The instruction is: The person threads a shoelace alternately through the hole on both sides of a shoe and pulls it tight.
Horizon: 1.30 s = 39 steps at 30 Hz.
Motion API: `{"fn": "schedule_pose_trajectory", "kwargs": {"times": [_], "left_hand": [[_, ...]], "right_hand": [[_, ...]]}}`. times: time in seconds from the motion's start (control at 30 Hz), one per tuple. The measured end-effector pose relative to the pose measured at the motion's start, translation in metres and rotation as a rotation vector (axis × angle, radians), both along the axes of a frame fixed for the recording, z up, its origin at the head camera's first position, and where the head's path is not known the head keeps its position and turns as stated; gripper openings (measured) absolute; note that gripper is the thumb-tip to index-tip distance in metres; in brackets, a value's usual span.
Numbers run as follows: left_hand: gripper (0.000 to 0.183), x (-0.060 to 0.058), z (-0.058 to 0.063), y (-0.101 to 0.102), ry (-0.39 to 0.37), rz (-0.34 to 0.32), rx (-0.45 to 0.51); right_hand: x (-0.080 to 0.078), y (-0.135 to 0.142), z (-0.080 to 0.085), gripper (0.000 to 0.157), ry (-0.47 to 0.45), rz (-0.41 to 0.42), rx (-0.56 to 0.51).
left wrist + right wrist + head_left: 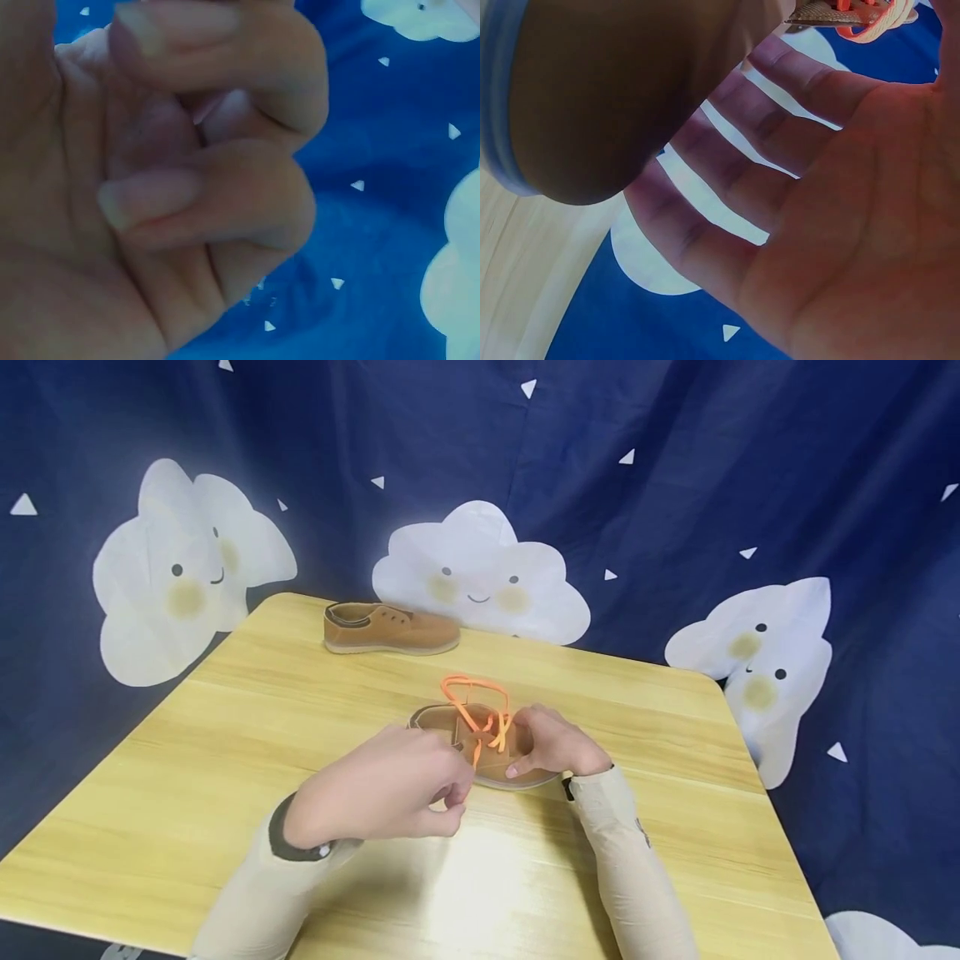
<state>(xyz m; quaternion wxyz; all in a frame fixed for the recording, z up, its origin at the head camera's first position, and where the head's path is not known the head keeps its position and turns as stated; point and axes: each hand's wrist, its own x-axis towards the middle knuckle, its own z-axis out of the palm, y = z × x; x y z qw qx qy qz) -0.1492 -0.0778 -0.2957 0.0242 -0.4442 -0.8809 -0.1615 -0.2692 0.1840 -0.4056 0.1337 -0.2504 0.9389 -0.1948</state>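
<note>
A brown lace-up shoe rests on the table, its toe to the right. Its orange shoelace stands up in a loop over the eyelets. My left hand is at the near side of the shoe and pinches a lace end; the left wrist view shows two curled fingers, with the lace out of sight. My right hand holds the toe, thumb on the near side and fingers on the far side. In the right wrist view, spread fingers lie against the dark toe, with some orange lace above.
A second brown shoe, with no lace visible in its eyelets, stands at the table's back edge, left of centre. The wooden table has rounded back corners. Behind it hangs a dark blue curtain with clouds and white triangles.
</note>
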Motion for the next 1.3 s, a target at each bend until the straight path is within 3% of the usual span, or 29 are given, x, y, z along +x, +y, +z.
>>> {"fn": "schedule_pose_trajectory", "kwargs": {"times": [0.23,0.33,0.47,0.67,0.8,0.87,0.97,1.07,1.2,1.3], "left_hand": [[0.027,0.013,0.006,-0.005,0.023,-0.008,-0.019],[0.026,0.011,0.000,-0.007,0.009,0.006,-0.068],[0.029,0.000,-0.015,-0.007,-0.064,0.042,-0.162],[0.038,-0.026,-0.047,-0.002,-0.259,0.122,-0.347],[0.031,-0.042,-0.063,0.001,-0.341,0.188,-0.360],[0.031,-0.052,-0.068,0.003,-0.307,0.225,-0.289],[0.040,-0.066,-0.075,0.012,-0.155,0.280,-0.150],[0.048,-0.076,-0.084,0.023,-0.040,0.343,-0.072],[0.053,-0.078,-0.095,0.033,0.001,0.386,-0.073],[0.050,-0.076,-0.100,0.037,0.036,0.393,-0.074]], "right_hand": [[0.002,0.001,0.002,0.070,-0.021,-0.038,0.002],[0.002,0.000,0.001,0.071,-0.038,-0.045,0.005],[0.001,-0.001,0.001,0.073,-0.045,-0.045,0.015],[0.003,0.001,0.005,0.084,-0.089,-0.027,0.014],[0.004,0.009,0.015,0.078,-0.128,0.020,-0.002],[0.003,0.011,0.023,0.064,-0.084,0.030,-0.042],[-0.002,0.008,0.035,0.032,0.068,0.049,-0.135],[-0.008,-0.006,0.045,0.016,0.143,0.131,-0.187],[-0.015,-0.032,0.052,0.023,0.060,0.330,-0.121],[-0.018,-0.048,0.052,0.030,-0.033,0.365,-0.005]]}}
